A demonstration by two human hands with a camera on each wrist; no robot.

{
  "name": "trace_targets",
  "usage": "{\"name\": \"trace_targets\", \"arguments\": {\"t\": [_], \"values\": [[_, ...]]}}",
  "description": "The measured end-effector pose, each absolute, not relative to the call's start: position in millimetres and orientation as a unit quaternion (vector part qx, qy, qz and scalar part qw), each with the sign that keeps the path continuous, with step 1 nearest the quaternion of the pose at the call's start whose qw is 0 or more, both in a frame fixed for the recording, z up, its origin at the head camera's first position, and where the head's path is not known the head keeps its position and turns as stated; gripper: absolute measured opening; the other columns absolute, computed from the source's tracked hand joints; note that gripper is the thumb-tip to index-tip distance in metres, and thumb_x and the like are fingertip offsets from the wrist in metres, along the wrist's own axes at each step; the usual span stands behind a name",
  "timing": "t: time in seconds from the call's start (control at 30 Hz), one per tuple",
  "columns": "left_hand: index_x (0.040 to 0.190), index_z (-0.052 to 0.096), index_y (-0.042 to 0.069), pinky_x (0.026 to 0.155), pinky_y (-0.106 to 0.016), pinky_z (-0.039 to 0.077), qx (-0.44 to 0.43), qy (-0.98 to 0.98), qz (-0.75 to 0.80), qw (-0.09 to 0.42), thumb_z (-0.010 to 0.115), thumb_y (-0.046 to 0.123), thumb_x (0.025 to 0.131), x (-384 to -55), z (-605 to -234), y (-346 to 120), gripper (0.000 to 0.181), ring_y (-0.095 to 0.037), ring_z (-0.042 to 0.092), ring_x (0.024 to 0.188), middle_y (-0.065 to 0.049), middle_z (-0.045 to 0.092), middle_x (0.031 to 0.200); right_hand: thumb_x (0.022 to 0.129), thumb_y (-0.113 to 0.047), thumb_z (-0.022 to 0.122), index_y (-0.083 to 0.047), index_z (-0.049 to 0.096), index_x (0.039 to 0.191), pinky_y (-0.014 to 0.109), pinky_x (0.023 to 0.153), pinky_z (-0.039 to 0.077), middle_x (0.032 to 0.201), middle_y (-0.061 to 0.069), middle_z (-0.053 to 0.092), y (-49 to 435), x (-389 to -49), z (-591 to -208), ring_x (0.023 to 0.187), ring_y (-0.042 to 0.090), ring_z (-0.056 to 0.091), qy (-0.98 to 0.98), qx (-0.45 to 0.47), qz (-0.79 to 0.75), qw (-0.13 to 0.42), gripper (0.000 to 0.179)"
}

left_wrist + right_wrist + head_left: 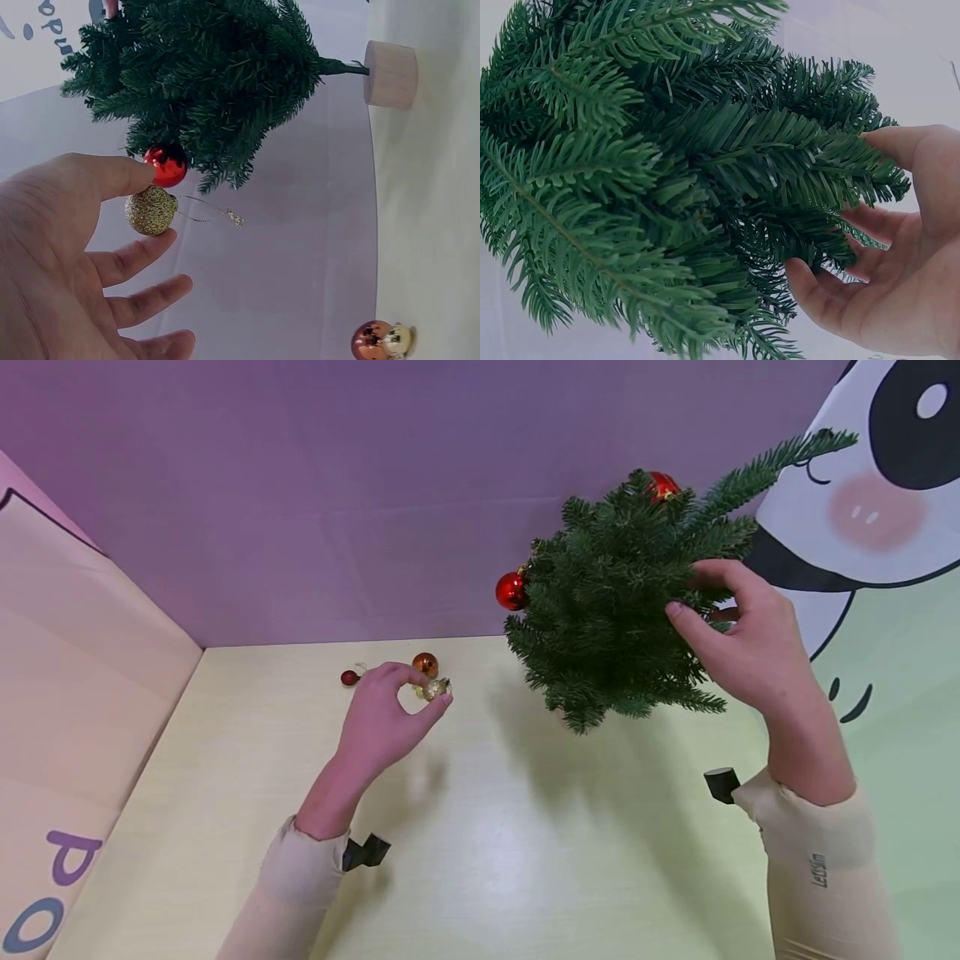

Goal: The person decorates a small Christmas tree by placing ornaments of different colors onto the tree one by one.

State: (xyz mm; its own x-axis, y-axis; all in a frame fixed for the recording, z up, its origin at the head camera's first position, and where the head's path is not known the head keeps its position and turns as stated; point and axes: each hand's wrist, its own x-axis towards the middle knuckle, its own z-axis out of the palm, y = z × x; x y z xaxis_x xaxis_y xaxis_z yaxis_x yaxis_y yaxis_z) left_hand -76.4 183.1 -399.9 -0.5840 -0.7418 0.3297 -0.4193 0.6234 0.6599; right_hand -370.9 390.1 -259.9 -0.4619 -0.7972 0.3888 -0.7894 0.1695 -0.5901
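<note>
Head view. Item: artificial Christmas tree [611, 610], on the right of the pale table [525, 877]; two red baubles sit in its foliage, one at the left edge [512, 591], one high up [663, 486]. Item: my right hand [750, 631], at the tree's right side, presumably to steady it. Item: my left hand [386, 710], raised left of the tree, pinching a gold glitter bauble [435, 690] between thumb and forefinger. Loose stock, at the table's back: a copper bauble [425, 664] and a small dark red ball [349, 678], set aside, I judge, to leave working room.

Left wrist view. Glitter bauble gripped by its round body, remaining fingers spread clear; its cord loop [199, 210] juts free, a hold that I take to suit hanging. Wooden base [391, 75] at the trunk's foot, apparently standing on the table and bearing the tree. Pale gold bauble [398, 340] beside the copper one.

Right wrist view. My fingers and thumb curl around the outer branch tips [855, 161], likely to spare the needles from crushing; how firmly, I cannot tell.
</note>
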Motion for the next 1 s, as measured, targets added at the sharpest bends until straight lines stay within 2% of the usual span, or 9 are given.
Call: {"name": "trace_targets", "arguments": {"t": [0.2,0.47,0.73,1.0], "values": [[0.097,0.069,0.009,0.1,-0.047,0.035,0.322,-0.85,-0.278,0.31,0.075,0.036,0.084,-79.3,-388.5,180.0,0.031,-0.03,0.046,0.119,-0.005,0.062,0.113,0.095,-0.032,0.06,-0.012,0.052,0.136,0.021,0.08,0.041,0.123,0.006,0.057,388.4,-370.1,-258.8,0.098,0.013,0.054,0.763,-0.522,-0.381,0.008,0.047],[0.097,0.069,0.01,0.096,-0.045,0.037,0.298,-0.852,-0.285,0.323,0.076,0.033,0.083,-81.5,-379.1,178.1,0.028,-0.026,0.05,0.112,-0.001,0.062,0.106,0.096,-0.033,0.059,-0.011,0.051,0.137,0.026,0.081,0.041,0.126,0.008,0.056,386.8,-369.1,-258.6,0.105,0.027,0.055,0.76,-0.528,-0.378,0.02,0.048],[0.102,0.07,0.01,0.091,-0.044,0.04,0.29,-0.852,-0.294,0.322,0.076,0.034,0.084,-87.6,-367.3,176.9,0.03,-0.025,0.049,0.112,-0.002,0.06,0.113,0.096,-0.032,0.059,-0.01,0.05,0.137,0.028,0.083,0.042,0.128,0.008,0.055,386.7,-369.6,-258.9,0.107,0.028,0.055,0.758,-0.533,-0.375,0.021,0.048],[0.108,0.07,0.012,0.098,-0.046,0.038,0.277,-0.852,-0.314,0.313,0.075,0.033,0.084,-101.4,-353.8,177.9,0.032,-0.026,0.043,0.123,-0.001,0.058,0.121,0.096,-0.033,0.059,-0.01,0.05,0.137,0.023,0.083,0.04,0.126,0.009,0.055,390.9,-371.9,-259.0,0.109,0.027,0.054,0.762,-0.528,-0.374,0.018,0.048]]}}
